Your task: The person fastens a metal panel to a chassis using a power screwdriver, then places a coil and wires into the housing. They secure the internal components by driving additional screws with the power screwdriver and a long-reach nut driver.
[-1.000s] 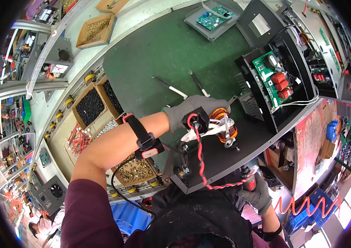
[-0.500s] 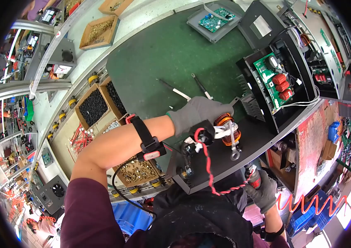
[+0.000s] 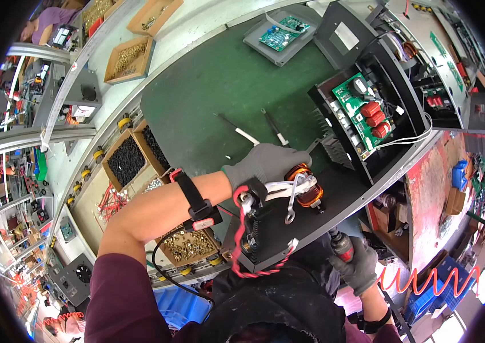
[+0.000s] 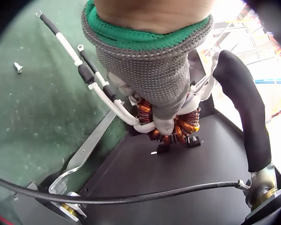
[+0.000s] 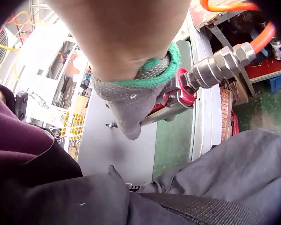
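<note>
My gloved left hand [image 3: 268,164] grips a copper-wound ring coil [image 3: 312,197] over a black metal panel [image 3: 334,214]. In the left wrist view the fingertips wrap the coil [image 4: 189,123] from above, with white-sleeved leads around it. One lead ends in a ring terminal [image 3: 290,217], which hangs over the panel. Beside the left wrist, a red-and-black twisted wire [image 3: 236,246] loops down past the panel's near corner. Low on the right, my gloved right hand [image 3: 359,266] holds a red air screwdriver [image 3: 342,247], its hose fitting [image 5: 220,65] showing in the right wrist view.
Two sleeved cables [image 3: 248,136] and a loose screw [image 4: 18,68] lie on the green mat. An open chassis [image 3: 325,94] with a green circuit board stands to the right. Boxes of black screws [image 3: 125,160] and brass fasteners [image 3: 188,246] line the left.
The twisted wire has swung left toward the panel's corner, away from the right hand. The ring terminal has shifted left. Both hands keep their hold, and the head view has shifted slightly.
</note>
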Tool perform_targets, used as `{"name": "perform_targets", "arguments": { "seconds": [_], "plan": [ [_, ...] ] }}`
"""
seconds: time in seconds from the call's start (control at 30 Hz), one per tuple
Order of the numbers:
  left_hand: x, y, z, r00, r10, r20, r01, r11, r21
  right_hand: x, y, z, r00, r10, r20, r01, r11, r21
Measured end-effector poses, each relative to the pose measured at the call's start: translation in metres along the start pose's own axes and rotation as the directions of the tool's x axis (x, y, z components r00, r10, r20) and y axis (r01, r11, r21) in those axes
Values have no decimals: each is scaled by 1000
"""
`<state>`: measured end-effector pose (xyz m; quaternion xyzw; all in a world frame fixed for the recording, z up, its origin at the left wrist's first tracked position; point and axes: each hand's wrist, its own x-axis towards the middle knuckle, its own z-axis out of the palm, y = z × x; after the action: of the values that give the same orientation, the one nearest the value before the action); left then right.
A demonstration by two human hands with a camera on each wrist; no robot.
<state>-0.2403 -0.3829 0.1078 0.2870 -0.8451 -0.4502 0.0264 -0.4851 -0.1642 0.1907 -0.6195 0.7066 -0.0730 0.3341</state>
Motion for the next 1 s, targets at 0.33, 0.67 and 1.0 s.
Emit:
{"name": "perform_targets", "arguments": {
  "seconds": [0.33,0.67,1.0],
  "plan": [
    [-11,2,-16,970,-77,231,212,732,-647,-22,10,2,999,33,23,-30,992,-121],
    [-120,26,-66,782,-590,-200,53,383,-922,-57,-15,-16,999,-11,-31,17,982,190],
    [-132,191,-27,821,-555,-132,200,496,-845,-49,-63,-8,967,-238,86,215,953,215]
  ]
}}
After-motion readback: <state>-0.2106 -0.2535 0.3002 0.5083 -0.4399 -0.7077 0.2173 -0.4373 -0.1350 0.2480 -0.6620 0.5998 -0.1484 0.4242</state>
